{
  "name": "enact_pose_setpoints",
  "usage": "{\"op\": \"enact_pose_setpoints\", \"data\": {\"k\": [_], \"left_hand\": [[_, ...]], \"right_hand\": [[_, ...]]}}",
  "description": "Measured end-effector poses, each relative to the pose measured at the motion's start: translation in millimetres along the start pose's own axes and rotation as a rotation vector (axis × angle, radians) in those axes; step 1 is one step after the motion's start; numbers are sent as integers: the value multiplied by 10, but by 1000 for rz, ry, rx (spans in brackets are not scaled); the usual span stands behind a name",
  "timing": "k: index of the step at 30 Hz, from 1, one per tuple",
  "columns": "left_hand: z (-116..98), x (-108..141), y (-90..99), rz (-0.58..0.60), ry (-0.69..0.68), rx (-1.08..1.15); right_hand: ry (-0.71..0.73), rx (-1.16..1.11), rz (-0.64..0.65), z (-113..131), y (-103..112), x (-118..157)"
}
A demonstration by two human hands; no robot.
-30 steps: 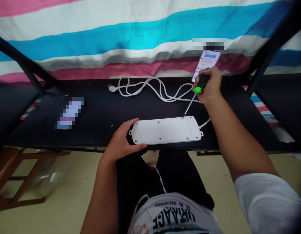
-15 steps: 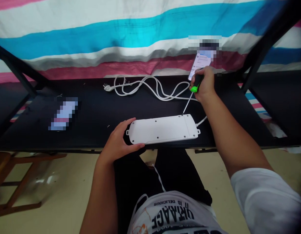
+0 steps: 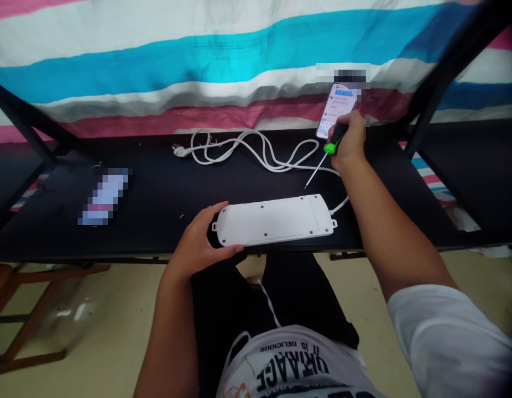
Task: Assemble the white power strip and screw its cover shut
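Observation:
A white power strip [image 3: 276, 221] lies face down near the front edge of the black table, with several screw holes along its back. My left hand [image 3: 204, 235] grips its left end, thumb along the near side and fingers at the far side. In my right hand [image 3: 350, 138] is a screwdriver [image 3: 330, 147] with a black and green handle, closed in my fingers. Its shaft slants down to the left, and the tip appears just beyond the strip's far edge, apart from it. From the strip's right end runs a white cord [image 3: 276, 165], looped behind it to a plug [image 3: 179, 150].
A phone with a lit screen [image 3: 333, 108] leans at the back, partly behind my right hand. Another phone [image 3: 104, 196], blurred out, lies at the left. A striped cloth [image 3: 189, 66] hangs behind the table [image 3: 156, 177]. Black metal posts [image 3: 430, 105] stand at both sides.
The screwdriver tip has moved off the strip's far edge, slightly left and away from me. My left hand keeps its hold on the power strip. The whole view has shifted a little.

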State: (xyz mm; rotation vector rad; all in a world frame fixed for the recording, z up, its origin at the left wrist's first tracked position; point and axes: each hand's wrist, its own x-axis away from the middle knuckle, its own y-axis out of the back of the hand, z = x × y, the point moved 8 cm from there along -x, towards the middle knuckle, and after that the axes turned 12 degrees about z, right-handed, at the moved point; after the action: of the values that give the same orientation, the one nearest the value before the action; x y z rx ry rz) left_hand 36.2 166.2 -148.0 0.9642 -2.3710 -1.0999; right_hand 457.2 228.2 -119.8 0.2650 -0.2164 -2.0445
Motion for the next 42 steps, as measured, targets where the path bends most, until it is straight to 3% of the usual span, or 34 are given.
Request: {"op": "enact_pose_setpoints", "data": {"k": [5, 9, 13, 19, 22, 26, 29, 32, 37, 42], "left_hand": [[-7, -6, 1, 3, 0, -2], [-102, 7, -11, -35, -40, -15], [-213, 35, -50, -71, -128, -55], [-261, 75, -63, -113, -204, -74], [-296, 114, -117, -122, -220, -91], [-359, 207, -205, -188, -207, -116], [-409, 293, -254, -255, -193, -114], [-461, 366, -307, -284, -189, -125], [-509, 427, -380, -287, -182, -117], [-502, 403, -352, -265, -187, -101]], "right_hand": [[-89, -443, -100, -83, -53, 115], [-39, -534, 78, 85, -268, 254], [67, -443, 355, 470, -731, 524], [122, -322, 761, 1040, -1768, 1037], [133, -232, 839, 1088, -2128, 1141], [87, -253, 833, 998, -2302, 1143], [56, -301, 792, 1011, -2208, 1115], [42, -328, 692, 1099, -1886, 1049], [41, -378, 439, 1160, -955, 960], [6, -379, 227, 903, -4, 1120]]}}
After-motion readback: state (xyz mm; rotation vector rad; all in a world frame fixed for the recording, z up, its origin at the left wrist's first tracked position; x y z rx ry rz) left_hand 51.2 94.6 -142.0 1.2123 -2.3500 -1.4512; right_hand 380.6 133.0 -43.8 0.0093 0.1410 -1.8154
